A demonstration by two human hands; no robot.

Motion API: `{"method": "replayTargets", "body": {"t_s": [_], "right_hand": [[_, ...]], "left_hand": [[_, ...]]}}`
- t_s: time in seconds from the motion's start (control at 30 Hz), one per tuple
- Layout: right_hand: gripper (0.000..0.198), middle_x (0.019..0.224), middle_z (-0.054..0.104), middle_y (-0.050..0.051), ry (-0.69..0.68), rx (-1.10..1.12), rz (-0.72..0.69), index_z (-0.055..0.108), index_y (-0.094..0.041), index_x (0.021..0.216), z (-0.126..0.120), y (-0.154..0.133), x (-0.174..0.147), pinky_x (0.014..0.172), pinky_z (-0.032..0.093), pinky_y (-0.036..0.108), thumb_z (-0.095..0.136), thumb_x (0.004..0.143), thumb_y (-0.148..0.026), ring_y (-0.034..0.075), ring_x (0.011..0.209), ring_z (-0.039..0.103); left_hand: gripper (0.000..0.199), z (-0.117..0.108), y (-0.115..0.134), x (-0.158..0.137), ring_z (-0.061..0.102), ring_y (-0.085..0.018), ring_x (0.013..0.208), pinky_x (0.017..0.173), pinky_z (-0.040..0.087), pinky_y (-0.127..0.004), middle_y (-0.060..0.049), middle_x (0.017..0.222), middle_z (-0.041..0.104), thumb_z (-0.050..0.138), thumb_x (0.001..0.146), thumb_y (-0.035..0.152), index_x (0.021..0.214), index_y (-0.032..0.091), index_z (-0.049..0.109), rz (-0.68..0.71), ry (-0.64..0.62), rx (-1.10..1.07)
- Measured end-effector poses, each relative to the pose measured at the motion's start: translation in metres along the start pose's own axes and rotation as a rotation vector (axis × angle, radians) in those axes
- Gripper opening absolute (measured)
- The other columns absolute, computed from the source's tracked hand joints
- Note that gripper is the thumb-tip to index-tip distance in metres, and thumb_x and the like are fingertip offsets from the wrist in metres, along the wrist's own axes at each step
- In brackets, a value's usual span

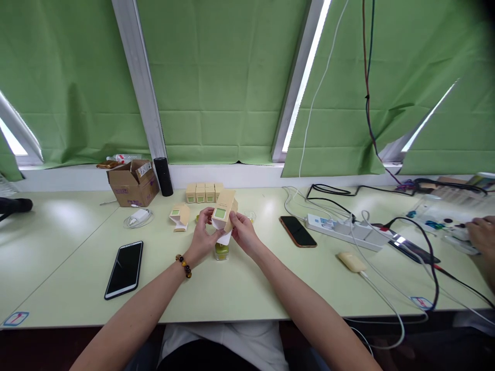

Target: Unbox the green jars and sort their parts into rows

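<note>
Both my hands hold a small tan paper box [224, 206] with a green label, tilted above the table, its white inner flaps open at the lower end. My left hand [204, 230] grips its left side, and a beaded bracelet circles that wrist. On the box's right side, my right hand [243, 233] has its fingers closed. Just below stands a small clear container with green contents [221, 252]. To the left sits another tan box [179, 216] with its flaps open. Several closed tan boxes [204, 192] form a row behind. Other small items behind my hands are partly hidden.
At the left lie a white phone [124, 270] and a charger with cable [138, 218]. A cardboard box [133, 184] and black cylinder [163, 176] stand behind. On the right are a dark phone [297, 231], power strip [346, 232], tangled cables and another person's hand [482, 234].
</note>
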State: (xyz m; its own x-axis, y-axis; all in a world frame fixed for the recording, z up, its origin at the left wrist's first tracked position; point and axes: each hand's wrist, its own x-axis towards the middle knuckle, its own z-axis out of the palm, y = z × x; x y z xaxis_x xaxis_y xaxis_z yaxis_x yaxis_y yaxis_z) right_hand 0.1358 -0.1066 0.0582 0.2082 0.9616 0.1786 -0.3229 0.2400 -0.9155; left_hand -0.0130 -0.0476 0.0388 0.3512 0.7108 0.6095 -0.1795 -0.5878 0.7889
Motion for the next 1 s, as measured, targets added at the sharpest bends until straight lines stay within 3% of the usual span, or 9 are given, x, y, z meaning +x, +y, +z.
{"method": "replayTargets", "body": {"t_s": [0.27,0.47,0.73,1.0], "right_hand": [[0.058,0.102,0.081,0.012,0.041,0.050,-0.003,0.076,-0.020,0.101,-0.004,-0.003,0.001,0.076,0.062,0.038,0.085,0.071,-0.069,0.029,0.098,0.076],[0.058,0.105,0.081,0.012,0.087,0.063,-0.017,0.075,-0.019,0.104,-0.004,-0.004,0.001,0.075,0.061,0.038,0.089,0.068,-0.064,0.029,0.096,0.076],[0.054,0.104,0.082,0.012,0.224,0.032,-0.032,0.077,-0.017,0.100,-0.011,-0.005,0.003,0.064,0.058,0.034,0.092,0.066,-0.056,0.025,0.082,0.075],[0.050,0.095,0.082,0.010,0.291,-0.026,-0.095,0.078,-0.018,0.094,-0.014,-0.002,0.006,0.069,0.059,0.039,0.093,0.064,-0.055,0.028,0.080,0.076]], "left_hand": [[0.045,-0.006,-0.005,0.001,0.062,-0.025,0.117,0.097,0.049,-0.038,-0.011,0.130,0.065,0.070,0.094,0.041,0.133,0.024,0.055,-0.044,-0.045,-0.138],[0.031,-0.008,-0.012,0.004,0.065,-0.024,0.102,0.091,0.051,-0.036,-0.009,0.112,0.073,0.068,0.094,0.046,0.112,0.020,0.069,-0.137,-0.067,-0.153],[0.040,-0.009,0.003,0.004,0.066,-0.026,0.106,0.096,0.051,-0.039,-0.010,0.115,0.074,0.067,0.094,0.053,0.115,0.020,0.071,-0.176,-0.095,-0.213],[0.039,-0.009,-0.003,0.007,0.066,-0.023,0.097,0.092,0.052,-0.036,-0.008,0.103,0.074,0.067,0.093,0.056,0.105,0.019,0.074,-0.180,-0.026,-0.158]]}}
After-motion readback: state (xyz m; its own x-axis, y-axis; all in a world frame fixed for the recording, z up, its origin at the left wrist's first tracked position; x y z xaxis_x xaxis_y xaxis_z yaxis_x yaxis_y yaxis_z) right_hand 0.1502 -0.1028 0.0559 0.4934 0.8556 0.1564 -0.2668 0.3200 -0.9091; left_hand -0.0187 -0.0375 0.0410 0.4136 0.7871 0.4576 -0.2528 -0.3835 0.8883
